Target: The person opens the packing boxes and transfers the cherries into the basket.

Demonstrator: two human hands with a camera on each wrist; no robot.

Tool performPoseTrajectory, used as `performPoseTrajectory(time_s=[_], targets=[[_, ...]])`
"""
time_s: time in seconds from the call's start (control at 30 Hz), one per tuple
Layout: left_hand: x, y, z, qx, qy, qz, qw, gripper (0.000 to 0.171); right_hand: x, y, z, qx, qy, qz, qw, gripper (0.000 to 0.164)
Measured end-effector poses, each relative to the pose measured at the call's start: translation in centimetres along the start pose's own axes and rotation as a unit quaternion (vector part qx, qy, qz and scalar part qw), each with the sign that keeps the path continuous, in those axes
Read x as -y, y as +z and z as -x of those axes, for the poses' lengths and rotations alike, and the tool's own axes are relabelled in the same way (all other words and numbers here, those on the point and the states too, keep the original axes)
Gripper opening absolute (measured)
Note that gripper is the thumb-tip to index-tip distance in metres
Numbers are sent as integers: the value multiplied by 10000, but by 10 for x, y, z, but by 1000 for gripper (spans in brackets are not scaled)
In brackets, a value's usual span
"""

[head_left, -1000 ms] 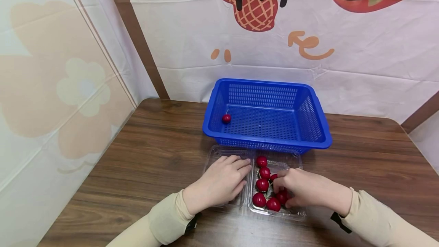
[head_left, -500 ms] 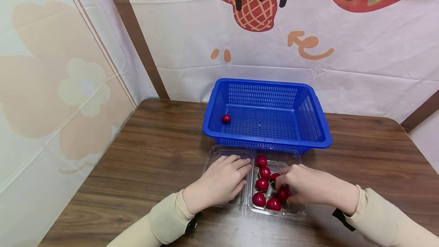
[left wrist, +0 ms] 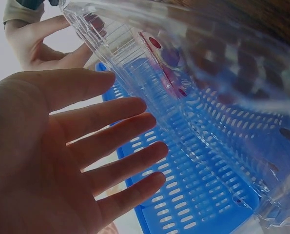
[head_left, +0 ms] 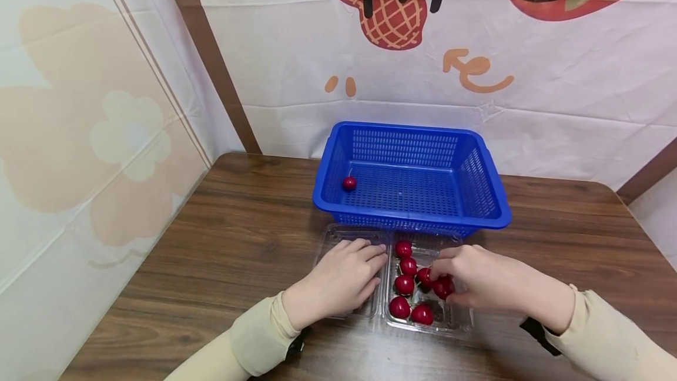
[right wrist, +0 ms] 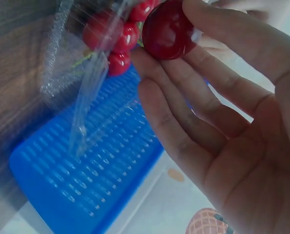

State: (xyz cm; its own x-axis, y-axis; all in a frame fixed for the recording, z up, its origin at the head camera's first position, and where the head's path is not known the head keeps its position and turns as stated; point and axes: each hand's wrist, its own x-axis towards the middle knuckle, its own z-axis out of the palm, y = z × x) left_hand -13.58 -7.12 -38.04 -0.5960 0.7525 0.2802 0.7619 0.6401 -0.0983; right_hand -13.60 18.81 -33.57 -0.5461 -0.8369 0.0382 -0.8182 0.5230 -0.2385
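My right hand (head_left: 481,278) pinches a dark red cherry (right wrist: 168,30) between thumb and fingers, over the right half of a clear plastic clamshell box (head_left: 402,327). Several other cherries lie in that half, among them a front one (head_left: 422,314) and a back one (head_left: 404,249). My left hand (head_left: 335,284) rests on the left half of the box, its fingers extended. In the left wrist view those fingers (left wrist: 130,124) are straight and spread, holding nothing. One more cherry (head_left: 349,183) with a stem sits inside the blue basket (head_left: 412,216).
The blue basket stands directly behind the clamshell box, near the back of the wooden table (head_left: 238,240). Behind the table hangs a white printed cloth (head_left: 285,28). Another pale cloth (head_left: 79,151) with a flower print is on the left.
My right hand has moved slightly up and to the right, with the pinched cherry lifted away from the front cherry. My left hand has stayed in place.
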Motion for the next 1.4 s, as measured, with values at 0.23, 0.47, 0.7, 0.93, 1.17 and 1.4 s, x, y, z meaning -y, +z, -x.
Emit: performPoseTrajectory(time_s=[0.23, 0.47, 0.7, 0.93, 1.17, 1.4], targets=[[0, -1, 1, 49, -46, 9, 10000, 36, 3, -7, 2, -322, -43, 99, 9994, 25], [0, -1, 1, 35, -43, 11, 10000, 36, 5, -17, 3, -641, -65, 137, 9978, 26], [0, -1, 1, 31, -53, -8, 10000, 35, 4, -27, -1, -823, -120, 241, 9962, 27], [1, -2, 2, 71, -59, -26, 10000, 35, 0, -39, -7, -940, -96, 329, 9950, 27], [1, -2, 2, 90, -56, -15, 9999, 36, -6, -48, -13, -919, 58, 464, 9947, 25], [0, -2, 2, 81, -44, -13, 10000, 36, -13, -58, -19, -975, 84, 606, 9934, 24]])
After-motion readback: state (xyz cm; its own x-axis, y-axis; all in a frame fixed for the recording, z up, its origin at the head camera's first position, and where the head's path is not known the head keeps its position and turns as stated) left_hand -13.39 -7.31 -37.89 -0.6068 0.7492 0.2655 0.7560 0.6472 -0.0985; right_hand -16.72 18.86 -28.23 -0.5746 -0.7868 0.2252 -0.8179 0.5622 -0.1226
